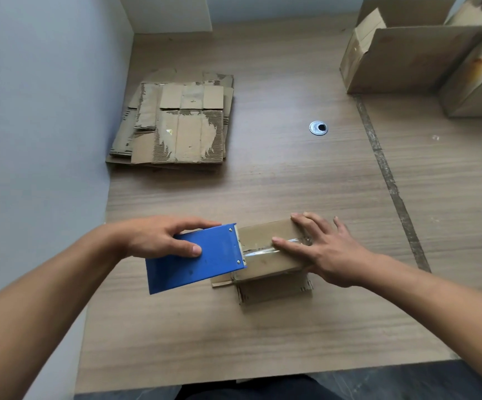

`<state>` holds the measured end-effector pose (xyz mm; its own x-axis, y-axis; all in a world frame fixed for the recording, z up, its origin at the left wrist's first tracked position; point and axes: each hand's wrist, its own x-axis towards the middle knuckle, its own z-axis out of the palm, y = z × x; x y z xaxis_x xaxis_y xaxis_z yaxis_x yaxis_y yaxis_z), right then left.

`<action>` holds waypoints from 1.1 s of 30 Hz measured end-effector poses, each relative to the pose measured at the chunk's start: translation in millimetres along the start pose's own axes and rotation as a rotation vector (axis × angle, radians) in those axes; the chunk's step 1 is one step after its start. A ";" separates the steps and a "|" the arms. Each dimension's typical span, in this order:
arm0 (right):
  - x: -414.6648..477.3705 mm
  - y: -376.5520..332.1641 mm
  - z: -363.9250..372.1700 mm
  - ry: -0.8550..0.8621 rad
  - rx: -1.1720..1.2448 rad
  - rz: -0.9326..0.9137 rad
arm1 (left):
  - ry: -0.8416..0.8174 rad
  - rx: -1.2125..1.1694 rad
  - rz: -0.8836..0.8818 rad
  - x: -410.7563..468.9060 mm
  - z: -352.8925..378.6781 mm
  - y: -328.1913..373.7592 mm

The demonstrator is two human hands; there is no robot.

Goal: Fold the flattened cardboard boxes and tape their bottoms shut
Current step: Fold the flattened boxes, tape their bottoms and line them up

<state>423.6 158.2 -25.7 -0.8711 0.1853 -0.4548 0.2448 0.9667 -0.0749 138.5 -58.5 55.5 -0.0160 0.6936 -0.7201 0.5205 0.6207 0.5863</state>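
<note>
The small cardboard box (263, 230) sits bottom-up on the bench (291, 183), near the front edge and right in front of me. Its loose flaps are splayed out underneath on my side. Flipped like that, the seam faces up where I can get at it.

There's a strip of clear tape (258, 251) running along the seam, from under my right thumb back to the blue tape dispenser (199, 261), and it isn't cut.

My left grip (159, 241) is wrapped round the dispenser, thumb on the flat blue face and fingers curled over the far edge. The mouth of it is butted against the left end of the box so the tape comes off low and tight.

My right grip (320, 249) is flat and open, holding nothing. Its fingers are spread over the right end of the box, with the thumb lying along the tape. I'd say that's to pin the box so it doesn't skid while I pull, and to press the stuck end down.

Further back on the left, against the wall (46, 111), is the stack of flattened boxes (182, 125) waiting their turn, well away from my elbows. At the far right corner stands a big open carton (407, 53). A cable grommet (318, 128) sits in the bench between the two.
</note>
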 end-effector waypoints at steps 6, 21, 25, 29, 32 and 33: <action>1.8 -3.0 -1.2 -0.001 -0.050 0.024 | -0.042 -0.030 -0.046 -19.9 -15.4 -25.1; 0.1 -9.9 -7.3 -0.056 -0.085 0.054 | -0.063 0.076 -0.221 6.5 -9.0 -62.3; 2.5 -3.9 -12.2 -0.131 0.067 0.025 | -0.046 0.100 -0.204 29.7 7.4 -52.7; 5.8 -12.2 -12.9 0.062 0.724 0.108 | 0.001 0.179 -0.179 50.3 19.8 -40.2; 8.4 -36.4 1.9 0.334 0.969 0.292 | 0.047 0.262 -0.161 54.1 22.8 -28.1; 8.8 -47.0 8.8 0.378 0.970 0.363 | 0.066 0.281 -0.159 53.2 24.3 -24.9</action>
<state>408.1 112.9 -34.1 -0.7133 0.6325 -0.3020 0.5985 0.3253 -0.7321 145.4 -45.9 -6.4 -0.1668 0.6243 -0.7631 0.7222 0.6043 0.3365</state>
